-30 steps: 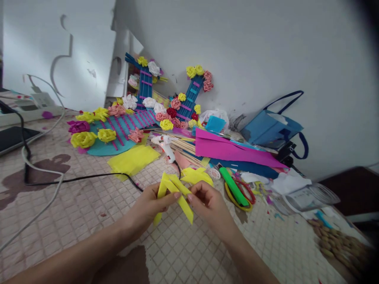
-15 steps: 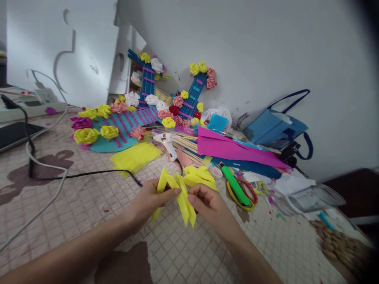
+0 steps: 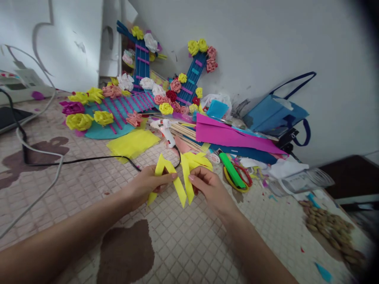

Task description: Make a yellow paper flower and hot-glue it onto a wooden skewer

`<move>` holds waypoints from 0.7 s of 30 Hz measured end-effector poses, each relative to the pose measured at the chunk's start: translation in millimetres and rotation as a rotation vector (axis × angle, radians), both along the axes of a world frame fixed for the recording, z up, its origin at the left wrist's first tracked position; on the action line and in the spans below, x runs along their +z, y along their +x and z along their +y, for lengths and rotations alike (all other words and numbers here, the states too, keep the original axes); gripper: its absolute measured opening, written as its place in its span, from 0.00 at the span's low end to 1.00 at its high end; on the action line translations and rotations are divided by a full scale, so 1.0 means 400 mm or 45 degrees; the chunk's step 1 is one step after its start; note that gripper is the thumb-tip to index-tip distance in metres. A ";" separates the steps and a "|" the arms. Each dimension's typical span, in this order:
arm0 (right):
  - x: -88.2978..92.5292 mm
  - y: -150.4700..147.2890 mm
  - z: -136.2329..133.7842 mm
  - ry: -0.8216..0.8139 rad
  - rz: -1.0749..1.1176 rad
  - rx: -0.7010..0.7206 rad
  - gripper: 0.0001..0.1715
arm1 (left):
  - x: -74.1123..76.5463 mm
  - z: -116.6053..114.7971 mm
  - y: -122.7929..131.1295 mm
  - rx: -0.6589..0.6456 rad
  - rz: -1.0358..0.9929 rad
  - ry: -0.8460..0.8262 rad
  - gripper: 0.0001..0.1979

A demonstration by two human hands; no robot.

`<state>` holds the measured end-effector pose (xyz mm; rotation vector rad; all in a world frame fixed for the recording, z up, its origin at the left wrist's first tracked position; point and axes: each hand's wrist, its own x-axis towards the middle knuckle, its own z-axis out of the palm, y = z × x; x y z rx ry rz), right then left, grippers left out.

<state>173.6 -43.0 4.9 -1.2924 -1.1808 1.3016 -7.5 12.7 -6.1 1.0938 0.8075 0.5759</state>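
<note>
A zigzag-folded strip of yellow crepe paper (image 3: 179, 188) stretches between my hands above the table. My left hand (image 3: 151, 182) pinches its left part, thumb over the folds. With thumb and fingers, my right hand (image 3: 205, 184) grips the right end. Just behind my right hand lie more yellow folded paper pieces (image 3: 198, 159). A white hot glue gun (image 3: 166, 132) rests beyond my hands, and flat yellow paper sheets (image 3: 133, 142) lie to its left.
Guitar-shaped crafts with paper flowers (image 3: 115, 114) stand at the back. Right of my hands are a green cutter (image 3: 232, 170), red-and-yellow-handled scissors (image 3: 247, 179) and magenta paper (image 3: 233, 136). A black cable (image 3: 89, 158) crosses at left. Nuts in shells (image 3: 328, 228) lie far right.
My hands have spread the yellow folds, so a V-shaped gap now shows between the strip's middle and its right end. The camera view has tilted slightly downward.
</note>
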 end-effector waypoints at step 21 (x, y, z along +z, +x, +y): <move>-0.002 -0.007 -0.006 0.069 -0.124 -0.013 0.12 | 0.010 -0.010 0.002 -0.045 0.103 0.104 0.17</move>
